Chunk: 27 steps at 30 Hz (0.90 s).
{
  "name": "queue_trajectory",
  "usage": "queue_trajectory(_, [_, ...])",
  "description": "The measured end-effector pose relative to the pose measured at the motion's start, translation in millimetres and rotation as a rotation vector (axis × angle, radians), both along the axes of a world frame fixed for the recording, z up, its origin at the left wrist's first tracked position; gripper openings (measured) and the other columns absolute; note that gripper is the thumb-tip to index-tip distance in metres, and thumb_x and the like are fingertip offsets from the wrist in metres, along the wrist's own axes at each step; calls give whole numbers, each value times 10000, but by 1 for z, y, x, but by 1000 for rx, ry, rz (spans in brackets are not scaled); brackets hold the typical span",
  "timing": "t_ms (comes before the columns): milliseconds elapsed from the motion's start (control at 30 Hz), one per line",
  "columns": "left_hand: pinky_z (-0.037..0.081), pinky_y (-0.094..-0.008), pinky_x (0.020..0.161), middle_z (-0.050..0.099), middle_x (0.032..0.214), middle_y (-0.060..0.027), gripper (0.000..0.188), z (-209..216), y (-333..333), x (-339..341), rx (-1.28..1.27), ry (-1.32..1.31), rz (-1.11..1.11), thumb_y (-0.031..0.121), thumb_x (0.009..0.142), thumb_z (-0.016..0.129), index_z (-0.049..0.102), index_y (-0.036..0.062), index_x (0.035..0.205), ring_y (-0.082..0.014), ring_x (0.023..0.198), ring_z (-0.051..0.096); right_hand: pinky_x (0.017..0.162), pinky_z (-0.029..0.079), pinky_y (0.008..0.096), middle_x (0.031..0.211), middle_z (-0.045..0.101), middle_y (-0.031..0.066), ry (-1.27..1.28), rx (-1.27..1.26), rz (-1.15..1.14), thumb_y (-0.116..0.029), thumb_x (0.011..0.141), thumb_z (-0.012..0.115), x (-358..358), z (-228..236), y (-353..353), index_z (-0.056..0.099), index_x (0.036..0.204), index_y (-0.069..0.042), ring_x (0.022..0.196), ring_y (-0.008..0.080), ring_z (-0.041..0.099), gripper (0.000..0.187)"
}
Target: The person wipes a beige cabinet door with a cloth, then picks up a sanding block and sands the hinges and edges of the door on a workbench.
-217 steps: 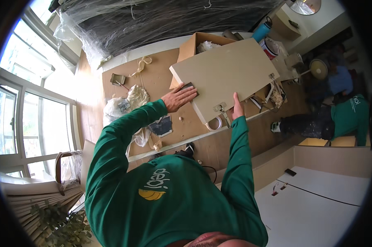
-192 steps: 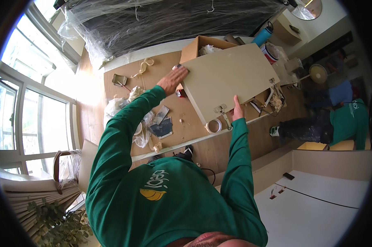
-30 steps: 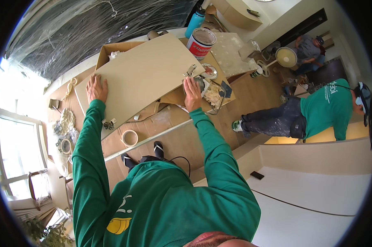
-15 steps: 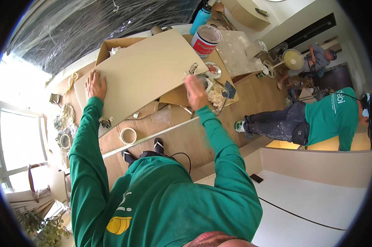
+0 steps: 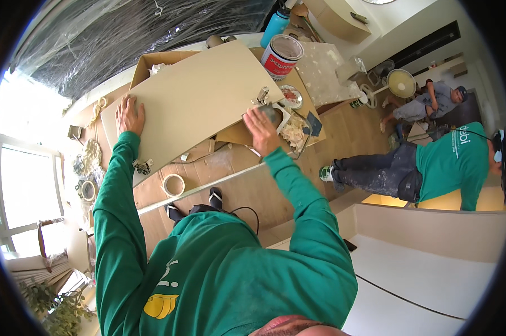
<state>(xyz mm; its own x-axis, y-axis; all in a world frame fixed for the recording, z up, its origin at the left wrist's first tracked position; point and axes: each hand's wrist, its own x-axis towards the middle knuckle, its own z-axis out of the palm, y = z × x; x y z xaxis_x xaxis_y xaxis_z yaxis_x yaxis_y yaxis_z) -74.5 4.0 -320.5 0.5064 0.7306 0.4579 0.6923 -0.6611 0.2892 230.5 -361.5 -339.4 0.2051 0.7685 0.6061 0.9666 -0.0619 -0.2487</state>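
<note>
A beige cabinet door panel [image 5: 194,103] lies flat in front of me, with metal hinges [image 5: 261,96] at its right end and another hinge [image 5: 143,167] near its lower left corner. My left hand [image 5: 130,116] lies on the panel's left end, fingers spread and holding nothing. At the near right edge, my right hand [image 5: 261,131] has its fingers pressed together against a dark grey piece that looks like sandpaper [image 5: 270,113]. The fingers hide part of that piece.
A paint can [image 5: 282,56] and a blue bottle [image 5: 275,27] stand behind the panel's right end. Beside it are a dish [image 5: 290,96] and a dark sheet [image 5: 314,125]. A tape roll [image 5: 173,185] lies below. A co-worker in green [image 5: 452,162] bends at right; another person [image 5: 440,101] is beyond.
My right hand has shifted slightly left and nearer along the panel's edge, with the grey piece at its fingers. My left hand stays put. The person at far right has changed posture.
</note>
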Motion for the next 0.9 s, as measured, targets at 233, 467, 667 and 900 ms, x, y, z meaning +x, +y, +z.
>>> queue_trajectory(233, [374, -495, 1142, 574, 1431, -166, 402, 2, -1, 4, 8, 10, -6, 293, 959, 641, 617, 59, 1285, -378, 1333, 519, 1227, 328, 535, 1538, 526, 163, 16, 22, 5, 88, 886, 496, -5, -9, -2, 626, 1414, -45, 1463, 352, 451, 560])
queue_trajectory(467, [385, -489, 1129, 575, 1431, -155, 406, -2, 2, -4, 11, 5, 3, 297, 958, 645, 618, 65, 1290, -373, 1323, 526, 1239, 319, 526, 1512, 549, 170, 45, 83, -234, 97, 875, 482, 44, 1, -2, 631, 1398, -32, 1451, 377, 460, 559])
queue_trajectory(667, [381, -492, 1134, 573, 1437, -154, 403, 1, 0, -3, -1, 5, 5, 304, 963, 634, 624, 67, 1289, -372, 1333, 519, 1217, 357, 492, 1542, 508, 185, 48, 70, -338, 107, 865, 502, 86, 4, -8, 536, 1487, -37, 1437, 382, 465, 639])
queue_trajectory(900, [365, -498, 1152, 567, 1442, -159, 402, 5, -3, 3, -35, 18, -1, 310, 967, 625, 619, 65, 1286, -373, 1350, 508, 1207, 364, 477, 1573, 472, 192, 10, 102, -343, 94, 883, 501, 94, 11, -16, 476, 1526, -18, 1454, 387, 442, 654])
